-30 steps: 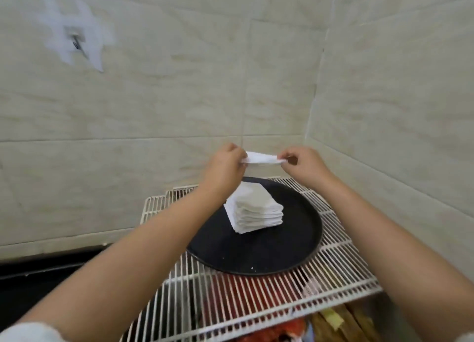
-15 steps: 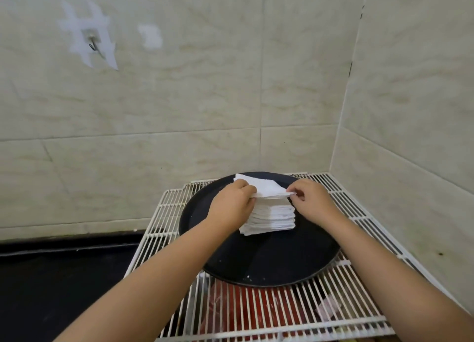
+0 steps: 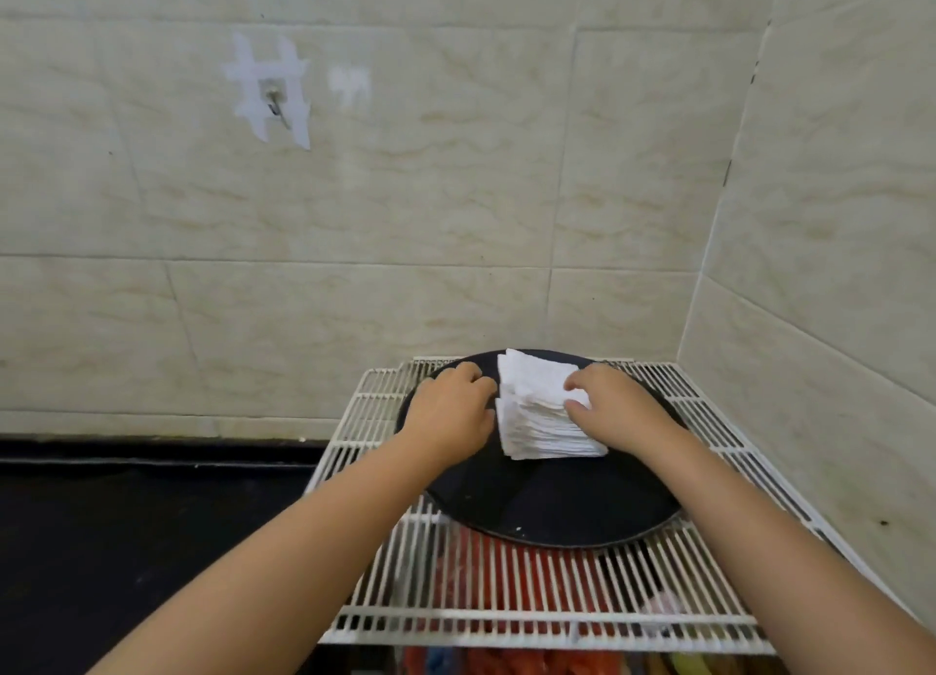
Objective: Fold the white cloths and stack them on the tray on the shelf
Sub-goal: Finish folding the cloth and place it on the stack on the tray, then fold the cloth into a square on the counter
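A stack of folded white cloths (image 3: 537, 411) stands on a round black tray (image 3: 557, 502), which sits on a white wire shelf (image 3: 506, 598) in the corner of two tiled walls. The top cloth lies flat on the stack. My left hand (image 3: 451, 411) is at the stack's left edge with its fingers curled against the top cloth. My right hand (image 3: 613, 406) is at the right edge, fingers over the top cloth's corner and thumb against the stack's side.
The right tiled wall (image 3: 810, 320) runs close along the shelf. A small metal hook (image 3: 273, 102) is taped to the back wall. Red items (image 3: 486, 573) show through the wires below the shelf. A dark surface (image 3: 152, 548) lies to the left.
Both hands brought the folded cloth down from above the tray onto the stack. The view has shifted so that the shelf sits lower and further right.
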